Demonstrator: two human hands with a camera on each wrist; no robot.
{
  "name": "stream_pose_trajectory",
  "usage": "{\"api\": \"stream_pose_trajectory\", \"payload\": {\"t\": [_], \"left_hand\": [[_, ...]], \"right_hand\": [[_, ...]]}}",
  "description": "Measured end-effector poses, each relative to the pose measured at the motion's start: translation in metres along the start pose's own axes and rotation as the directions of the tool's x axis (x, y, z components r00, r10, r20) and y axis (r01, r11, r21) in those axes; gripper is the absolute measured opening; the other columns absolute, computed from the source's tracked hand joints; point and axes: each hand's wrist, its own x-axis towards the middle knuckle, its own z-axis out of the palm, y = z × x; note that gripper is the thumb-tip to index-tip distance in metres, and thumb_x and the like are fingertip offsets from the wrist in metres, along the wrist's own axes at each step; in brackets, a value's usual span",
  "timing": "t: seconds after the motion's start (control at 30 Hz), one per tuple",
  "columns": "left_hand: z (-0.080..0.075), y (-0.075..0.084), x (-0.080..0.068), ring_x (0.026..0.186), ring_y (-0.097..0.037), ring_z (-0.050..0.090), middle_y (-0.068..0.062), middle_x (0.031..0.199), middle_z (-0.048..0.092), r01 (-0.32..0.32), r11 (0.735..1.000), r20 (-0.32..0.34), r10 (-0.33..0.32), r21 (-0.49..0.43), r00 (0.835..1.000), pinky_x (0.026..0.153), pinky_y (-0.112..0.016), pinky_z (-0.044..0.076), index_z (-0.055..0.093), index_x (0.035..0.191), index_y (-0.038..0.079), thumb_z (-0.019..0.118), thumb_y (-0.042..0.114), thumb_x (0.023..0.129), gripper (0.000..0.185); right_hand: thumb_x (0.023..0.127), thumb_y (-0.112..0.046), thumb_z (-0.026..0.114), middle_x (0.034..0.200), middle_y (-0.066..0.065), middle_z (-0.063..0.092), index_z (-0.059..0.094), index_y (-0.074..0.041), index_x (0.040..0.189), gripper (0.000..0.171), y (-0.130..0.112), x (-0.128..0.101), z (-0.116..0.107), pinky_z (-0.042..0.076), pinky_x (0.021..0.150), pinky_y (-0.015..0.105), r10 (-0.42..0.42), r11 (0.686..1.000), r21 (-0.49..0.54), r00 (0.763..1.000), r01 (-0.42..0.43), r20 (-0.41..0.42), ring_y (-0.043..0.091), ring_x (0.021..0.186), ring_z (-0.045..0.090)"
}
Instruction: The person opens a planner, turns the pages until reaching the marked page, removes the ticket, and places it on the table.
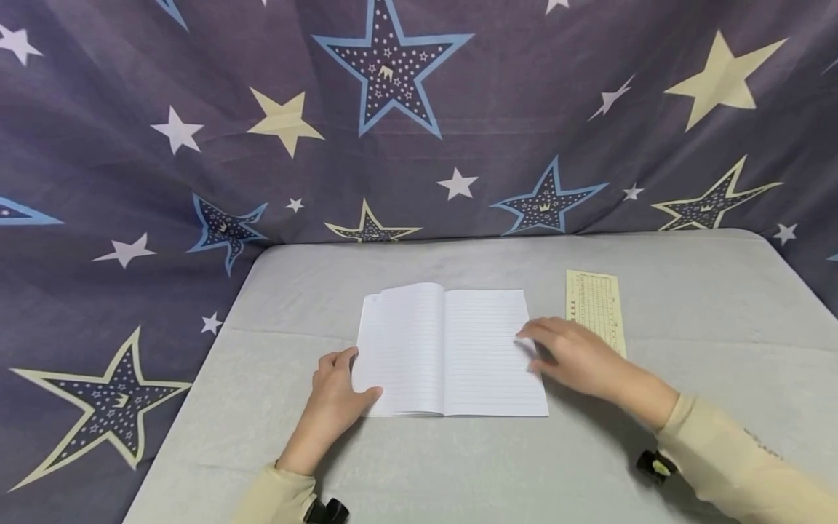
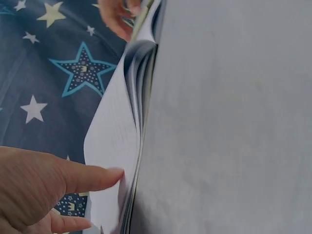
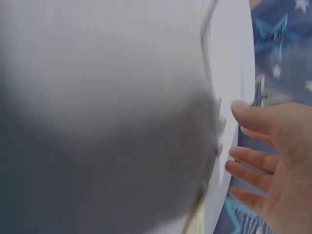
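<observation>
An open notebook [image 1: 452, 351] with blank lined pages lies flat near the middle of a grey table [image 1: 687, 291]; both forearms reach in from the near edge, each in a pale cream sleeve [image 1: 740, 466].

The left hand [image 1: 334, 397] rests on the table at the notebook's lower left corner; its thumb lies across the edge of the left page and the fingers curl loosely beside the page's outer edge; it presses rather than grips. In the left wrist view the thumb [image 2: 92, 178] touches the stacked page edges, which fan slightly apart.

The right hand [image 1: 576, 356] comes in from the right, palm down, wrist low; its fingers are extended and relaxed, their tips touching the outer edge of the right page; it holds nothing. In the right wrist view the spread fingers [image 3: 258, 165] lie beside the white page.

A yellowish printed card [image 1: 594, 309] lies flat just right of the notebook, partly under the right hand; a star-patterned dark cloth [image 1: 393, 109] hangs behind the table.
</observation>
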Motion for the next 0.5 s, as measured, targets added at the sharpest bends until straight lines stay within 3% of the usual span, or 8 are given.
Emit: {"api": "stream_pose_trajectory", "payload": {"t": [0.2, 0.37, 0.5], "left_hand": [[0.001, 0.004, 0.001, 0.128, -0.053, 0.041, -0.038, 0.14, 0.035, 0.01, 0.999, 0.006, -0.01, -0.039, 1.0, 0.102, -0.06, 0.041, 0.039, 0.144, -0.011, 0.077, 0.012, 0.082, 0.076], [0.001, 0.003, 0.002, 0.127, -0.055, 0.041, -0.039, 0.138, 0.038, 0.013, 0.998, 0.009, -0.013, -0.054, 1.0, 0.096, -0.066, 0.043, 0.039, 0.143, -0.012, 0.078, 0.014, 0.081, 0.078], [-0.003, -0.001, 0.003, 0.124, -0.051, 0.046, -0.038, 0.134, 0.043, 0.007, 0.982, 0.027, -0.002, -0.19, 1.0, 0.1, -0.06, 0.043, 0.037, 0.142, -0.016, 0.077, 0.01, 0.081, 0.077]], "right_hand": [[0.078, -0.032, 0.084, 0.138, 0.024, 0.054, 0.063, -0.001, 0.128, 0.062, -0.031, -0.009, 0.008, 0.046, 0.1, 0.053, 0.011, 0.999, -0.037, 0.988, -0.005, 0.155, 0.04, 0.125, 0.053], [0.076, -0.032, 0.085, 0.139, 0.023, 0.053, 0.063, -0.001, 0.128, 0.064, -0.036, -0.01, 0.01, 0.048, 0.098, 0.053, 0.027, 0.998, -0.061, 0.988, -0.018, 0.153, 0.039, 0.125, 0.052], [0.076, -0.031, 0.085, 0.138, 0.023, 0.054, 0.063, -0.001, 0.128, 0.064, -0.037, -0.01, 0.012, 0.048, 0.097, 0.054, 0.031, 0.998, -0.057, 0.988, -0.022, 0.153, 0.04, 0.124, 0.053]]}}
